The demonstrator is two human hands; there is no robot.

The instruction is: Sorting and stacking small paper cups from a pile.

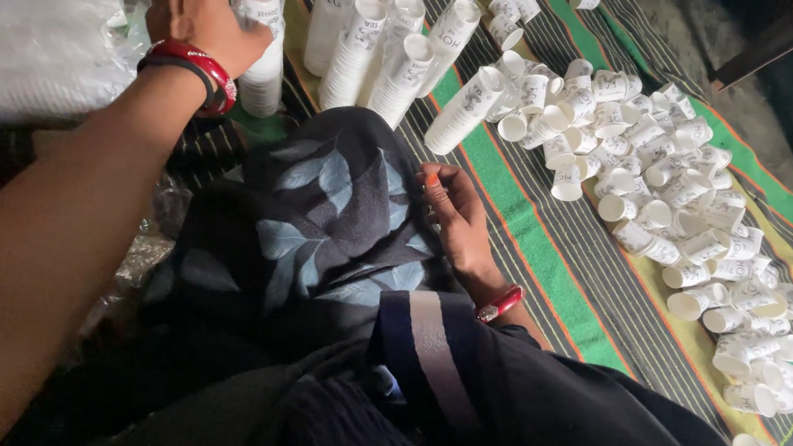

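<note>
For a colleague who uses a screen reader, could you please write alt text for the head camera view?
The person's left hand grips a wrapped stack of white paper cups standing on a striped mat, while the right hand rests on a dark-clothed knee. More cup stacks stand beside it; loose cups lie scattered to the right.

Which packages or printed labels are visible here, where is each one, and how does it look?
Clear plastic bag: far left, crumpled, whitish.
Wrapped cup stack: under the left hand, white cups in a clear sleeve.
Cup stacks: top centre, leaning, white with dark print.
Loose cups: right, scattered on the striped mat, white with dark print.
No signs or screens.
</note>
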